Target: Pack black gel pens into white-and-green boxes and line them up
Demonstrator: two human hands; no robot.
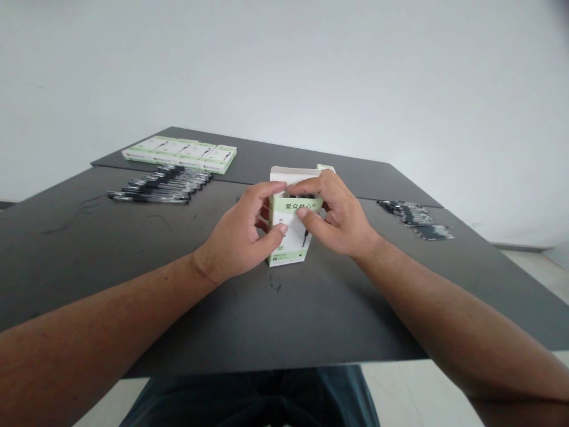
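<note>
A white and green pen box (291, 234) stands upright on the dark table in front of me, its top flap raised at the back. My left hand (246, 228) grips the box's left side, thumb on the front face and fingers behind the edge. Around the upper right side is my right hand (333, 210), its thumb pressing the front and its index finger at the open mouth. Dark ends, apparently pens, show just inside the opening, partly hidden by the fingers.
Several matching boxes (180, 153) lie in a row at the back left of the table (200, 332). Loose black and clear pens (162, 185) lie before them, and another bunch of pens (418, 220) lies at right. Part of another box (326, 167) shows behind my right hand.
</note>
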